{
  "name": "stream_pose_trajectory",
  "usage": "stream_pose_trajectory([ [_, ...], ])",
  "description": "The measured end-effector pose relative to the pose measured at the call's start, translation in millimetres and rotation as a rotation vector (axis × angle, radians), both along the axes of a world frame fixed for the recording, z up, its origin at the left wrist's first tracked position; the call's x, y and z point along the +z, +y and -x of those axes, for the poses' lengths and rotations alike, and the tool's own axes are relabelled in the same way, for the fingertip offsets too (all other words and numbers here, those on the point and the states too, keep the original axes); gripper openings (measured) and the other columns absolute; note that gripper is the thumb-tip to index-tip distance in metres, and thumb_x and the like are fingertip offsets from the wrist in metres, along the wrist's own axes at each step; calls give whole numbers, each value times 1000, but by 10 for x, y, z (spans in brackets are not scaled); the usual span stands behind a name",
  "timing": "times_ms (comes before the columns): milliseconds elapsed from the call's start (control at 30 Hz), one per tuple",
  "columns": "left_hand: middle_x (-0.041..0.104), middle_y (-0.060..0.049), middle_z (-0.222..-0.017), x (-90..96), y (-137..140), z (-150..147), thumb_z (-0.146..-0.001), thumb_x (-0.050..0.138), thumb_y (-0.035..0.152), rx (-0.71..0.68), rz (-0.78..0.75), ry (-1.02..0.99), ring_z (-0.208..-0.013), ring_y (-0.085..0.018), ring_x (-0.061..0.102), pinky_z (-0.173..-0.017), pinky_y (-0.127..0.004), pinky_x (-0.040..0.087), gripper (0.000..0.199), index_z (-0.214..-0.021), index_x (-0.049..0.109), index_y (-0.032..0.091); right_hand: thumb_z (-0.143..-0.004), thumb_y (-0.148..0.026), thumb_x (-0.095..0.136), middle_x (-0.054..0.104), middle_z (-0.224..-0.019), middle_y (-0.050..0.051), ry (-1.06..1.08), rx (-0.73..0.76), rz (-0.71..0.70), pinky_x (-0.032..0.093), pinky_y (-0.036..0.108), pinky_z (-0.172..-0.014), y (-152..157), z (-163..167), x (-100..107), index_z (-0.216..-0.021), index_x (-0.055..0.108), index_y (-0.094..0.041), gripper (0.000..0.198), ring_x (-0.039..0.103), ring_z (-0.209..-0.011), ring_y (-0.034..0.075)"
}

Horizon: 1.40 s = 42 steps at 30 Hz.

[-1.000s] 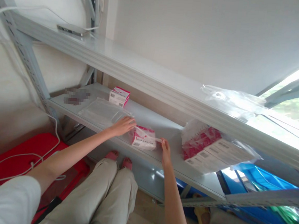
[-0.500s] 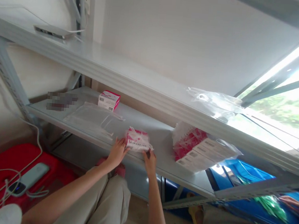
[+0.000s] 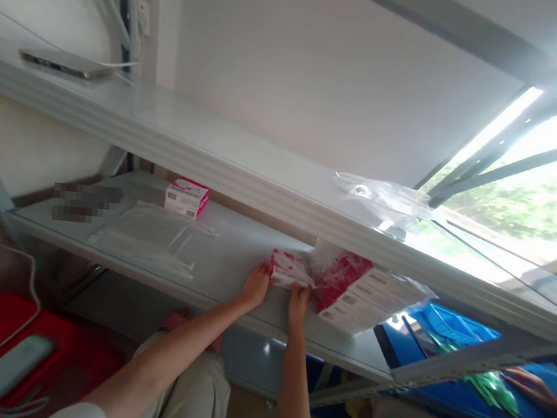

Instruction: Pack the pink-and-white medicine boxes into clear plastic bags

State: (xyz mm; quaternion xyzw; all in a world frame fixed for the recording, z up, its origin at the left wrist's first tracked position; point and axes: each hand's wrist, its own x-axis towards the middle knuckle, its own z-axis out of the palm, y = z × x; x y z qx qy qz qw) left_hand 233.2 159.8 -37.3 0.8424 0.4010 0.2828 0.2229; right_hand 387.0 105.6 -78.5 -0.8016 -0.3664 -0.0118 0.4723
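Hands (image 3: 255,287) partly curled, holding bagged box (image 3: 289,268) | moved right | now beside bagged stack (image 3: 349,290)

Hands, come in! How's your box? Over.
Left hand, right hand: both holding bagged pink-white box. Bagged box stack close on its right.

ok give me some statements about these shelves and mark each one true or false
1. The left hand and right hand both touch the small wrapped box. True.
2. A crumpled clear bag lies on the upper shelf. True.
3. Every clear bag is on the upper shelf. False: a flat clear bag lies on the next shelf down.
4. No box is right of the small wrapped box. False: the bagged stack of boxes is.
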Motion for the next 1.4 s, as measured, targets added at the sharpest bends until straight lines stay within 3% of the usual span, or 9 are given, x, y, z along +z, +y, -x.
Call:
stream_pose_trajectory([
  [267,48,-18,-138,-70,240,-489,-93,43,24,15,-40,100,-130,-29,41,-110,-45,29,40,-130,52,10,-93,-41,16,57,-115,35,-84,-303,51,45,49,-82,406,-76,150,-129,47,4,65,58,-107,37],
  [467,38,-21,-145,-129,362,-711,-92,46,37,-40,-77,198,-138,-33,29,-115,-50,18,56,-139,41,7,-94,-39,17,61,-102,36,-185,-451,136,44,47,-74,536,28,203,-128,48,8,66,62,-96,39],
  [633,31,-22,-148,-169,402,-750,-90,47,40,-64,-64,177,-139,-34,24,-115,-53,15,64,-143,33,6,-94,-43,19,65,-97,31,-284,-540,124,43,44,-68,559,-33,135,-123,57,0,64,64,-85,36],
  [800,22,-25,-151,-182,378,-639,-85,50,27,-84,22,95,-142,-33,19,-118,-44,15,71,-145,24,-2,-92,-42,23,64,-100,33,-289,-521,122,42,45,-66,569,-126,20,-125,55,2,64,64,-84,38],
  [967,18,-22,-153,-127,137,-222,-83,51,23,-100,99,64,-143,-31,16,-118,-43,18,75,-147,20,0,-86,-38,28,61,-100,38,-293,-400,116,43,48,-69,515,-206,-22,-122,52,11,65,61,-89,43],
  [1100,19,-19,-154,-58,-280,366,-92,44,35,-150,160,10,-143,-27,17,-118,-40,18,68,-148,22,4,-82,-34,32,59,-107,37,-316,-311,140,43,49,-79,392,-199,-37,-116,56,9,60,57,-101,43],
  [1233,30,-10,-152,27,-672,1020,-97,31,50,-109,222,-159,-140,-21,29,-115,-39,25,59,-146,31,18,-81,-35,32,56,-116,34,-334,-170,109,41,50,-87,240,-10,-88,-117,58,4,60,52,-112,42],
  [1333,51,-8,-136,164,-669,1533,-98,31,49,76,103,-319,-127,-19,45,-108,-35,35,46,-128,52,22,-82,-37,29,53,-127,29,-343,6,79,39,48,-93,93,274,-116,-121,58,-1,61,50,-117,37],
  [1400,64,-9,-108,304,-458,1898,-98,31,46,278,5,-323,-107,-19,57,-96,-34,43,42,-104,62,19,-84,-37,29,52,-130,24,-389,140,102,39,45,-95,-31,503,-121,-122,60,-6,58,51,-117,33],
])
